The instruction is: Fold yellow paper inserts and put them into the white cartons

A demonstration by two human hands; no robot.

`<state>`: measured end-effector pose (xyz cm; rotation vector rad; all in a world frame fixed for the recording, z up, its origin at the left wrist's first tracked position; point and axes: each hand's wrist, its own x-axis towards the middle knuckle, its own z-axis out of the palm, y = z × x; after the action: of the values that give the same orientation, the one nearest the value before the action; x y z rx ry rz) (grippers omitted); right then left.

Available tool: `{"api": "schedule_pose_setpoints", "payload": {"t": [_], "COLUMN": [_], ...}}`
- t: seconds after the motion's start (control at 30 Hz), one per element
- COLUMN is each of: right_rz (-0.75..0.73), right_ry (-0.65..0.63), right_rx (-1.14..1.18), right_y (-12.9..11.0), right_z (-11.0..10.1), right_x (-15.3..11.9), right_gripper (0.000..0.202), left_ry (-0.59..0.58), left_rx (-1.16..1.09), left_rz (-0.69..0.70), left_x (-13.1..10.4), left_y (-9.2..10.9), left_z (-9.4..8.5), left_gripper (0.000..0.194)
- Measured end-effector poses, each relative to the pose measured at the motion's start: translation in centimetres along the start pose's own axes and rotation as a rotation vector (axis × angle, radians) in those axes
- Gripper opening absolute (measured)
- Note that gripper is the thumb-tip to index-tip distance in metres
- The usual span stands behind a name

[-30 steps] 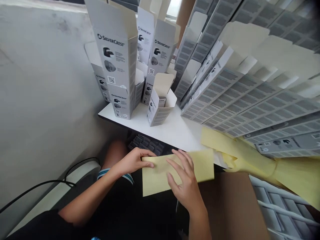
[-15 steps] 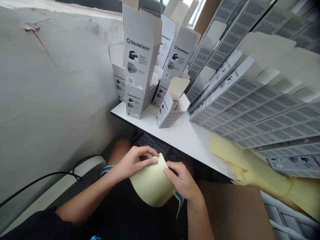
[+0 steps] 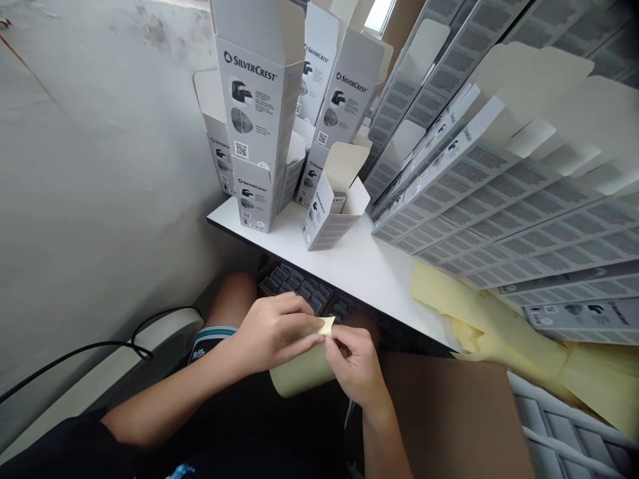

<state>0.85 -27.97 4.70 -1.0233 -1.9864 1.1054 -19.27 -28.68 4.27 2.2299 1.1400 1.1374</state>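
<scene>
A pale yellow sheet of paper hangs curled over my lap, its upper corner sticking up between my fingertips. My left hand is closed, thumb and fingers pinching the sheet's top edge. Close beside it, my right hand pinches the same edge near the corner. Whether anything small is stuck to the paper is hidden by my fingers. Beyond my hands, a small open SilverCrest box with something inside stands on the white table.
Taller open SilverCrest boxes stand at the table's back left, by the wall. Stacked packaging leans along the right side, over yellow paper sheets. Small dark items fill a crate below the table. Brown cardboard lies at lower right.
My hands have drawn closer together at the sheet's top corner, and the paper has curled tighter, showing less of its face. The view has shifted slightly.
</scene>
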Motion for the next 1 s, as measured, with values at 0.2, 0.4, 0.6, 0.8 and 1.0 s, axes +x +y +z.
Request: {"api": "schedule_pose_setpoints", "payload": {"t": [0.2,0.4,0.6,0.8,1.0], "right_rz": [-0.083,-0.095,-0.071,0.003,0.271], "right_ry": [-0.013,-0.017,-0.033,-0.015,0.750], "right_rx": [-0.133,-0.158,-0.117,-0.107,0.183], "right_y": [-0.6,0.0,0.7,1.3,6.8], "right_z": [-0.5,-0.9,-1.1,-2.5,-10.0], "right_x": [-0.4,-0.5,-0.5,-0.8,0.8], "right_gripper": [0.032,0.034,0.030,0.033,0.024], "left_ry": [-0.183,-0.199,-0.110,0.076,0.338], "left_rx": [-0.178,-0.322,-0.384,-0.435,-0.638], "left_rz": [-0.041,-0.130,-0.192,-0.292,-0.395], "left_x": [1.0,1.4,1.1,1.5,2.1], "left_y": [0.3,0.1,-0.2,-0.9,-2.7], "left_z": [-0.3,0.6,2.2,2.7,2.2], "left_gripper": [0.023,0.020,0.018,0.018,0.030]}}
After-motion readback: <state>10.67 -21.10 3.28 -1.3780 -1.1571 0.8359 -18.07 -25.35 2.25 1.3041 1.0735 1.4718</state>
